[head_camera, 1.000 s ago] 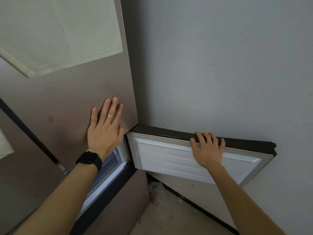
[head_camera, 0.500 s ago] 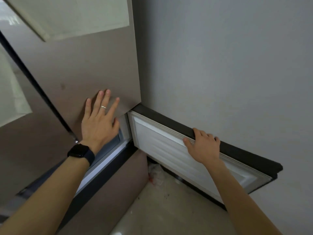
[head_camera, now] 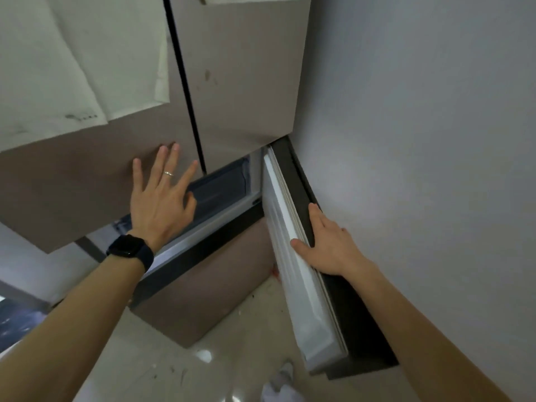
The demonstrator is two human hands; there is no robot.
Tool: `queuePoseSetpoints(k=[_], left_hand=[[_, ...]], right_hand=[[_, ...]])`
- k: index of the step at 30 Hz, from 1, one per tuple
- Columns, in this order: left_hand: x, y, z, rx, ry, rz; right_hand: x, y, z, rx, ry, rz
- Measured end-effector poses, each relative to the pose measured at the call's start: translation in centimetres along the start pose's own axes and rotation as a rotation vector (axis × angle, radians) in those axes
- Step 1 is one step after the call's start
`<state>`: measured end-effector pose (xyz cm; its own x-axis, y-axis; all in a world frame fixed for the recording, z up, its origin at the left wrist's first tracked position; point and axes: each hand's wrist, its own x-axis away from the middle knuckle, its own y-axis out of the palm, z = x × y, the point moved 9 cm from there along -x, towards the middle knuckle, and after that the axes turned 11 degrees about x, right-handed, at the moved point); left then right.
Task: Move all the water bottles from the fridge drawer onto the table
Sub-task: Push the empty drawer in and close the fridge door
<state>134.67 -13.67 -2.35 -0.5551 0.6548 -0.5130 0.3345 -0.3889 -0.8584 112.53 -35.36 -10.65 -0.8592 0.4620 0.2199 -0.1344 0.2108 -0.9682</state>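
Observation:
No water bottle is in view. The taupe fridge's lower right door (head_camera: 298,297) stands swung wide open, its white inner liner facing left and its dark outer side close to the wall. My right hand (head_camera: 327,245) grips that door's top edge, thumb on the white liner. My left hand (head_camera: 159,204), wearing a ring and a black watch, presses flat with spread fingers on the upper left door (head_camera: 72,192). Between my hands the open compartment shows the front of a dark translucent drawer (head_camera: 223,184); its contents are hidden.
A grey wall (head_camera: 420,140) runs right behind the open door. White paper sheets (head_camera: 72,68) hang on the upper left door. The lower taupe fridge front (head_camera: 208,297) sits below. Glossy tiled floor (head_camera: 220,364) lies underneath, with my foot (head_camera: 278,384) at the bottom edge.
The lower door has swung further open toward the wall with my right hand on its top edge. My left hand has shifted left across the upper doors, and the view has turned.

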Motion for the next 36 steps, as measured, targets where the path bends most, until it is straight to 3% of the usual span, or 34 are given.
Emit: queuePoseSetpoints(k=[4,12,19,29,36], left_hand=[[2.8,-2.5,-2.9,-0.074,-0.015,0.03],[6.0,-6.1,-8.4,-0.227,-0.113,0.038],[6.6,-6.5,-8.9,-0.276,-0.128,-0.003],[7.0,-6.2,-9.1,-0.389,-0.124,0.05],[7.2,-5.8,-10.2,-0.514,-0.044,0.074]], right_hand=[[0.1,1.4,-4.4,-0.271,-0.083,0.072],[-1.6,4.0,-11.4,-0.488,-0.125,0.304],[-3.3,8.2,-16.3,-1.004,-0.001,0.018],[-6.3,8.7,-20.8,-1.029,-0.058,-0.022],[-8.5,8.7,-23.0,-1.115,0.023,-0.005]])
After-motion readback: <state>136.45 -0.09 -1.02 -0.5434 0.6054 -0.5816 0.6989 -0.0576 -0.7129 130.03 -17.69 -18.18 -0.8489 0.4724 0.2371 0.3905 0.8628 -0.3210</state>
